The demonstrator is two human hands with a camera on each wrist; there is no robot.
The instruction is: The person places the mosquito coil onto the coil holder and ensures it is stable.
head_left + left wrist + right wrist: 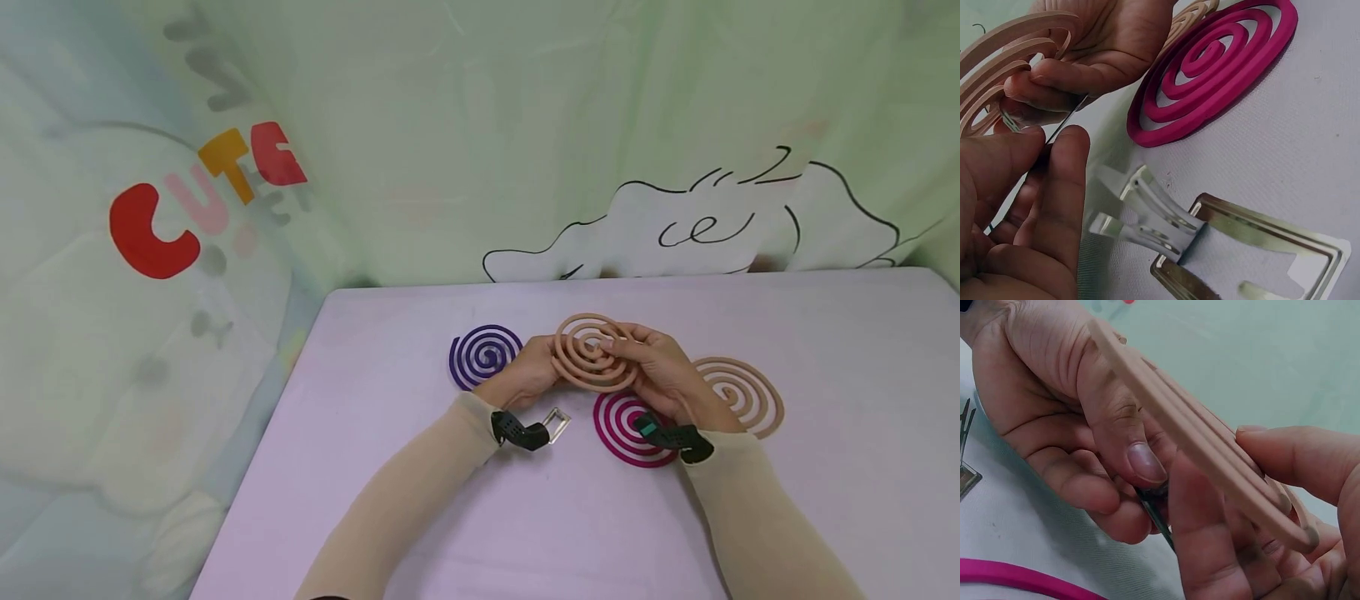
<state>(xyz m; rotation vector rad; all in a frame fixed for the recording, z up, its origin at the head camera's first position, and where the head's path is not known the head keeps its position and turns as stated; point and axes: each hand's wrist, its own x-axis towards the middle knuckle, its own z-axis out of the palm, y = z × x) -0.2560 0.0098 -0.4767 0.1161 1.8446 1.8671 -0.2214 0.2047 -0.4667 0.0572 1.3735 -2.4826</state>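
Observation:
My right hand (663, 367) pinches a tan mosquito coil (1197, 440) near its middle, thumb on the upper face and fingers underneath. The coil is raised and tilted above the table. On the other side, my left hand (534, 367) pinches a thin, dark metal piece (1157, 515) between thumb and fingers, close under the coil. Most of that piece is hidden by fingers. Below the hands lies a magenta mosquito coil (1166, 134), flat on the table. A metal coil stand (1266, 220) with raised prongs rests near my left wrist.
Left of my left hand lies a dark blue coil (489, 358). Another tan coil (778, 408) lies behind my right wrist, partly covered by it. The pale table (315, 433) ends at a cloth backdrop (420, 167) with printed letters and drawings.

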